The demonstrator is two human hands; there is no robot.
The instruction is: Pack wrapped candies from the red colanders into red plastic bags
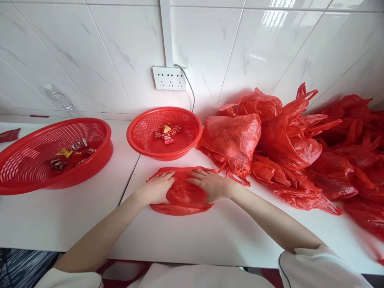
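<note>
On the white table (75, 218) below the wall socket (169, 78), just in front of the smaller red basket (138, 145), a red plastic bag (183, 192) lay spread between a person's two hands. The left hand (156, 189) was at one side of it and the right hand (215, 187) at the other, both open, fingers a little apart over the film; I couldn't tell whether either thumb pinched any of it. That bag looked low and ungathered, with no knot that I could see, and what it held, if anything, was hidden. Over to the right, much seemed done already: bulging red bags (234, 134) were heaped against one another along the wall. Less finished, to my eye, was the left side, where a few wrapped pieces (168, 139) sat in the smaller basket and another loose handful (64, 153) in the larger red basket (99, 162).
</note>
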